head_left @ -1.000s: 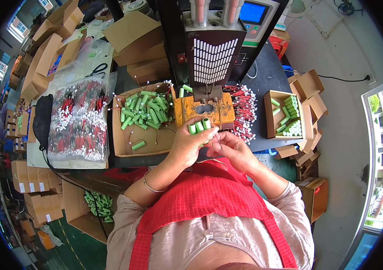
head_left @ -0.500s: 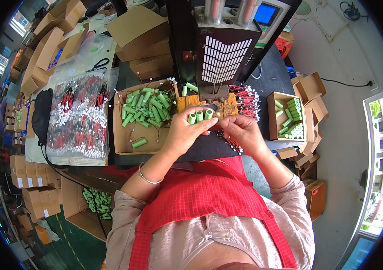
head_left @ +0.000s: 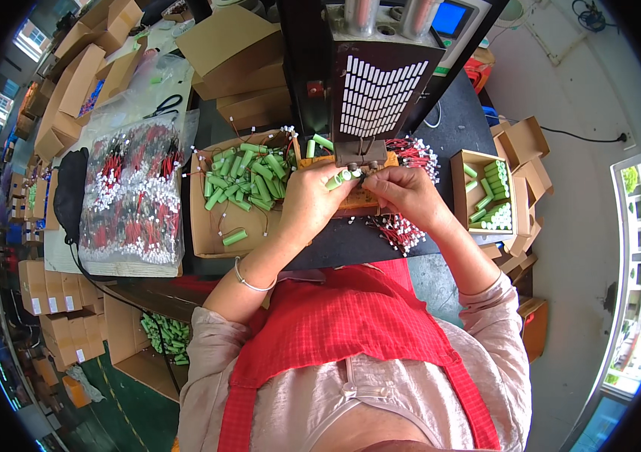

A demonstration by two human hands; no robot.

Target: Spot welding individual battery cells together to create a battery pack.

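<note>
My left hand is closed around a few green cylindrical battery cells, their pale ends turned toward the right. Close beside it, my right hand pinches with thumb and fingers at the ends of the cells; what lies between these fingertips is too small to make out. Both hands are just under the two electrode tips of a dark spot-welding machine, over an orange-brown wooden block. Red and black wire leads with white connectors lie to the right of the block.
A cardboard box of loose green cells stands at the left, and a smaller box with cells at the right. Farther left lies a clear bag of wire leads, with scissors behind. Another box of cells sits below the table.
Both hands have moved slightly away from me, closer under the electrodes. The cells have tipped from upright toward lying, their ends now facing right.
</note>
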